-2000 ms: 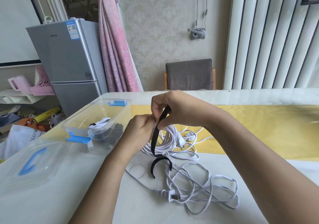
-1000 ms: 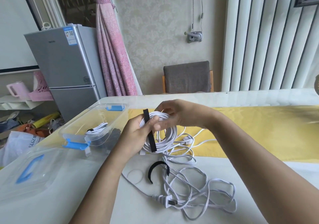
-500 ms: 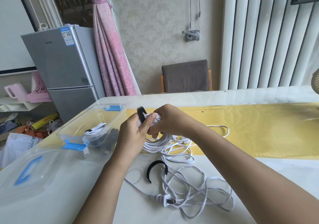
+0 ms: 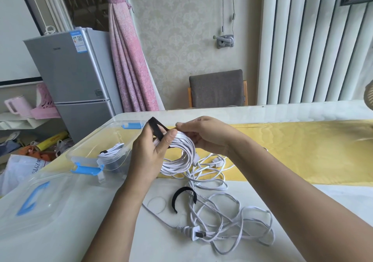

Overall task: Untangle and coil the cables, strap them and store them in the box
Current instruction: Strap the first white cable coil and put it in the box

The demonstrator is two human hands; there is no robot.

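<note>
The coiled white cable [image 4: 180,152] is held up just above the near edge of the yellow table runner [image 4: 302,150], its loose tail trailing down to the table. A black strap [image 4: 156,130] arches over the top of the coil. The left hand [image 4: 149,156] grips the coil's left side with its fingers curled round the loops, the thumb pressing the strap against them. The right hand [image 4: 203,135] pinches the strap's other end between fingertips at the top of the coil. Below the hands a second black strap [image 4: 182,196] lies curved on the white table [image 4: 141,245], touching a tangled white cable [image 4: 232,219] whose two-pin plug [image 4: 194,233] points right. A thin clear ring [image 4: 156,205] lies just left of that strap. To the left stands the clear plastic box [image 4: 94,146] with blue latches, open, with a strapped white cable bundle [image 4: 111,150] inside. Its clear lid [image 4: 34,201] with a blue handle lies nearer, at the table's left edge. Beyond the table are a grey chair [image 4: 217,89], a silver fridge [image 4: 70,73], a pink curtain [image 4: 129,59] and white vertical blinds [image 4: 312,39]
</note>
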